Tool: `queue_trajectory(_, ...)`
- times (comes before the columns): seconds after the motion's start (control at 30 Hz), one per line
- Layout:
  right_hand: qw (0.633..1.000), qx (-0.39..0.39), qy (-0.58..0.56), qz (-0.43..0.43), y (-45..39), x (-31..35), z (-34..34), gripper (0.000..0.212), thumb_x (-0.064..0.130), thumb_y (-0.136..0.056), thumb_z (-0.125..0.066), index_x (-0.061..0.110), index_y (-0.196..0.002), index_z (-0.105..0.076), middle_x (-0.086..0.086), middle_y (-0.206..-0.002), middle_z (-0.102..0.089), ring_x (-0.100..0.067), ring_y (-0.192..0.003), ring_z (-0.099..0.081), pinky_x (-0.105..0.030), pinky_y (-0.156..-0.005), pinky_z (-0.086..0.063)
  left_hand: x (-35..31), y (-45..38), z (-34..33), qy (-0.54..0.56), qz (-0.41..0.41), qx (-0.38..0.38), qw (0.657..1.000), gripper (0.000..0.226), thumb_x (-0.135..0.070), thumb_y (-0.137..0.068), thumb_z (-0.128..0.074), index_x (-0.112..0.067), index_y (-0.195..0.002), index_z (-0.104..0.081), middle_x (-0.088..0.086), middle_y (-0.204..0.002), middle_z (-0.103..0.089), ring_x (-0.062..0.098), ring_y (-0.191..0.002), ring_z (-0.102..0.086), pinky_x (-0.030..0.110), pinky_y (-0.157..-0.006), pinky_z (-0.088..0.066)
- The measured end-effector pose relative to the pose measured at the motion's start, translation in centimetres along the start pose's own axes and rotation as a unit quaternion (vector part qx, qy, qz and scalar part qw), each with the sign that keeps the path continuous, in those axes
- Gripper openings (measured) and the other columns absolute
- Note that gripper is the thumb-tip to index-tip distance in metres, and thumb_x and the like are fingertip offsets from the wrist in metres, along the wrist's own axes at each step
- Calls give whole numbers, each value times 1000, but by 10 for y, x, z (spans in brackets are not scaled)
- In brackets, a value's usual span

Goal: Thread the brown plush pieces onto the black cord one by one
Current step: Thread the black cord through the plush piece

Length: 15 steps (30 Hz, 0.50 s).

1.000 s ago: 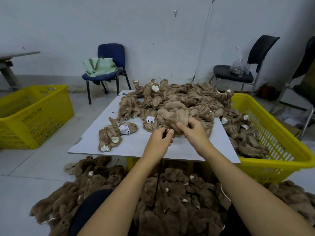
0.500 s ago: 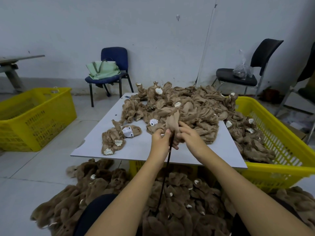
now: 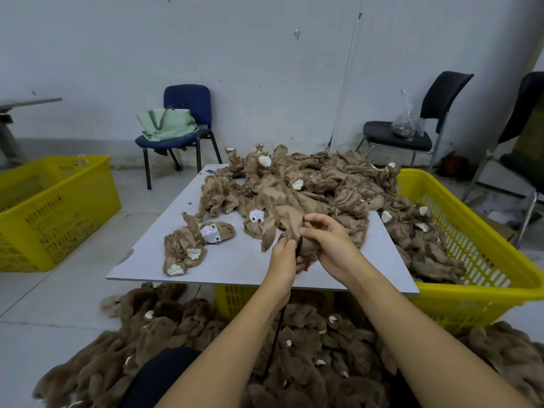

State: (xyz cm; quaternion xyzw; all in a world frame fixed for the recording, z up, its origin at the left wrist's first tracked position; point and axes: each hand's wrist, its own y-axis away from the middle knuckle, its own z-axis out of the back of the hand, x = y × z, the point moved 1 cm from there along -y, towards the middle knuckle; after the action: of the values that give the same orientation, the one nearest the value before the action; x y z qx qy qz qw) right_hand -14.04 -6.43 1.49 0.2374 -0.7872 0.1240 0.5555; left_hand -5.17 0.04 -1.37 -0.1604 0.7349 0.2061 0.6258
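Right now your left hand (image 3: 283, 254) pinches the black cord (image 3: 299, 245) near its tip, over the near edge of the grey board (image 3: 235, 269). Keep that pinch close to the end so the tip stays stiff, and push it along one straight line through the fabric; I judge a grip further back would let it buckle. The cord's long axis runs nearly upright: its tip points up and away from you, and its tail drops past your wrist into the threaded plush pile (image 3: 182, 328) on the floor. Just beside it, your right hand (image 3: 329, 245) curls round the brown plush piece (image 3: 287, 223), thumb and fingers bunching it against the cord tip. That piece lies with its long axis slanting from near-left up to far-right, towards the unthreaded heap (image 3: 323, 184). Hold the bunch tight so the fabric does not slide off the tip.
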Motion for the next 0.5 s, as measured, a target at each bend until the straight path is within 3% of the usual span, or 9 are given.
queue_trajectory(0.1,998,-35,54,-18,-5,-2,3,53,-6,-86,-74,9,-133,-53,-12,-133,-57,-24,-121,-61,-33,-92,-55,2,-1,-3,11,-4,7,1000,26,-12,-105,-35,-12,-89,-55,-4,-54,-42,7,-43,-37,19,-42,-32)
queue_trajectory(0.17,994,-26,83,-67,-4,0,4,54,0,-89,-73,6,-138,-52,-16,-127,-63,-29,-111,-66,-34,-81,-57,2,0,-4,19,-13,8,1000,27,-11,-104,-36,-14,-93,-61,-5,-56,-47,6,-46,-39,18,-43,-35)
queue_trajectory(0.23,987,7,109,-114,0,3,7,35,10,-90,-74,4,-123,-62,-18,-99,-74,-28,-78,-72,-31,-59,-57,2,2,-5,16,-25,14,999,28,-12,-104,-37,-15,-97,-64,-5,-58,-51,5,-47,-43,19,-45,-39)
queue_trajectory(0.3,983,36,126,-127,3,3,10,23,15,-90,-73,2,-109,-68,-19,-81,-73,-29,-64,-70,-30,-56,-57,0,5,-6,9,-30,8,999,28,-14,-105,-39,-17,-95,-65,-8,-58,-56,6,-51,-46,21,-47,-40)
queue_trajectory(0.4,992,32,112,-40,1,4,11,9,2,-90,-68,3,-98,-71,-15,-77,-71,-28,-67,-67,-35,-62,-58,-5,7,-2,0,-34,-12,999,25,-7,-102,-39,-10,-89,-61,5,-72,-55,13,-60,-45,23,-51,-37)
queue_trajectory(0.5,986,-20,145,82,4,7,8,24,-9,-88,-60,9,-98,-73,-5,-73,-68,-18,-60,-60,-29,-51,-48,-5,9,0,-68,-39,-16,997,23,-9,-101,-40,-8,-91,-61,10,-82,-58,15,-65,-50,27,-58,-44)
